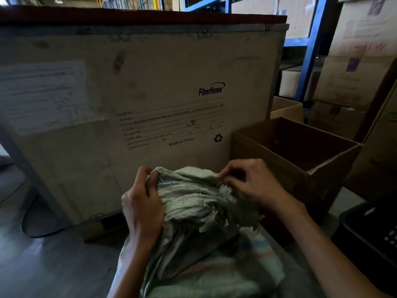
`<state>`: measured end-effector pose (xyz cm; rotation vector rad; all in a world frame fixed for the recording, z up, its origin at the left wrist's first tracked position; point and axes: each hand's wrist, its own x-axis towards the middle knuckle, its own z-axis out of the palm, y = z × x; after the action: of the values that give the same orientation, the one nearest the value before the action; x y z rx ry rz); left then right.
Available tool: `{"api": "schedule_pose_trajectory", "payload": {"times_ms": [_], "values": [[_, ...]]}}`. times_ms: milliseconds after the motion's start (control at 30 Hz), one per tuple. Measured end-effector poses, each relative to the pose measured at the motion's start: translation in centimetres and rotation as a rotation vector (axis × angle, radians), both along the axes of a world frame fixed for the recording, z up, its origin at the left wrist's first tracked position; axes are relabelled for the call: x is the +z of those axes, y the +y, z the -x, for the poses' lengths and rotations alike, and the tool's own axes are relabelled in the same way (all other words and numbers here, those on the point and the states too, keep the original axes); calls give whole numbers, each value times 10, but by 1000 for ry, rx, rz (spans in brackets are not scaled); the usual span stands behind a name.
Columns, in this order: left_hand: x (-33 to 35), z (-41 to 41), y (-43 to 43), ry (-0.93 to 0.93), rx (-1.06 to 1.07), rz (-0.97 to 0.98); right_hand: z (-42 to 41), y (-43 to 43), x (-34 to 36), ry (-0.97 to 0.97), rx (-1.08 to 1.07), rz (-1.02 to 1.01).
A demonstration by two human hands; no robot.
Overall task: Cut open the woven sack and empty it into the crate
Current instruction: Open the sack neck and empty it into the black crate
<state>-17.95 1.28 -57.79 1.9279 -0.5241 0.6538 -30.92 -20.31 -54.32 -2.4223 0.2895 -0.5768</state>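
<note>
A pale green woven sack point(193, 211) with faint coloured stripes stands low in the middle of the view, its frayed, bunched top turned up toward me. My left hand point(142, 205) grips the left side of that bunched top, thumb pressed into the fabric. My right hand point(247, 186) pinches the right side of the top edge with its fingertips. A dark plastic crate point(369, 233) shows partly at the lower right edge, right of my right forearm. No cutting tool is in view.
A large wooden shipping case point(139, 93) with printed lettering stands just behind the sack. An open, empty-looking cardboard box point(296, 151) sits to the right. Stacked cartons point(361, 72) and blue shelving point(309, 61) fill the far right. Grey floor point(53, 265) lies at the left.
</note>
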Motion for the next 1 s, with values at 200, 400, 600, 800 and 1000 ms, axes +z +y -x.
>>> {"api": "schedule_pose_trajectory", "payload": {"times_ms": [200,400,600,800,1000], "values": [[0,-10,12,-36,26,-131,16,-20,5,-190,-220,-108],[4,22,-5,-49,-409,-312,0,1,-3,-359,-166,-386],[-4,41,-27,-210,-214,-725,-3,13,1,-484,-118,-414],[-11,20,-23,219,-11,-380,-4,36,-6,-505,-237,175],[8,20,-11,288,-424,-63,-14,50,-25,-157,-99,-345]]}}
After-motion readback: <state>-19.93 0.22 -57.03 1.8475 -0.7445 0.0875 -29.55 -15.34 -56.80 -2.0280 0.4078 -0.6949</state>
